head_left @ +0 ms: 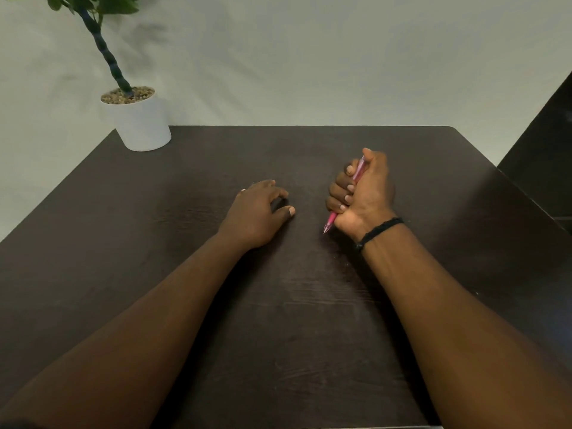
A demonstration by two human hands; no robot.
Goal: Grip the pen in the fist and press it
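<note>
Head view, left to right. Far left corner of dark wooden table (pixel 185 305): white pot (pixel 140 122) with pebbles, green plant (pixel 93 13) on twisted dark stem. Left hand (pixel 257 212) palm down on tabletop near centre, fingers loosely curled, holding nothing. Just right of it, apart: right hand (pixel 360 193) fisted around pink pen (pixel 331 219), all fingers wrapped over barrel, tip pointing down and near, just above table surface. Black braided bracelet (pixel 380 230) on right wrist. Dark furniture edge at far right.
</note>
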